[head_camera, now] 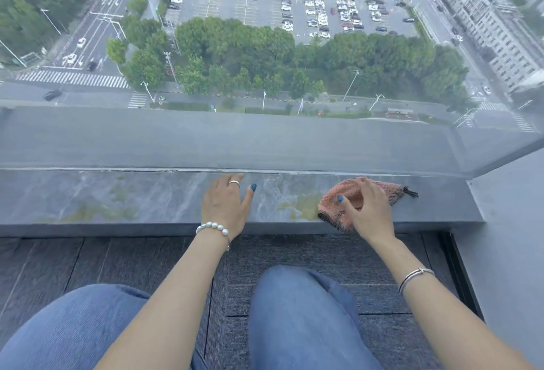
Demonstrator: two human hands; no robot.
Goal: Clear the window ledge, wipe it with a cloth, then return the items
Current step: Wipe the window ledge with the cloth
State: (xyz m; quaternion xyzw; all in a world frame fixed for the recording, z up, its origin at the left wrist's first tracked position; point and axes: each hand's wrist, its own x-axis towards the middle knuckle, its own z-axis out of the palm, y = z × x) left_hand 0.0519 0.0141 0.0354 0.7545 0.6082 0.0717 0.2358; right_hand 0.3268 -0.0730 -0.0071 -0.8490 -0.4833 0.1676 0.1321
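Head view: grey marble ledge (117,199) below window (265,75), bearing cloth (347,193).

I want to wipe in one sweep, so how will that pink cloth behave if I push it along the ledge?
The pink cloth lies crumpled under the right hand, so it is probably floppy and may bunch. Its knit-looking weave suggests it is light. The ledge looks polished, so it should slide easily.

Window ledge (132,196): polished grey stone, veined, showing a glossy sheen. Cloth (347,196): pink waffle-weave fabric, dark mesh edging, looking matt. Floor (294,252): dark carpet tiles, appearing coarse.
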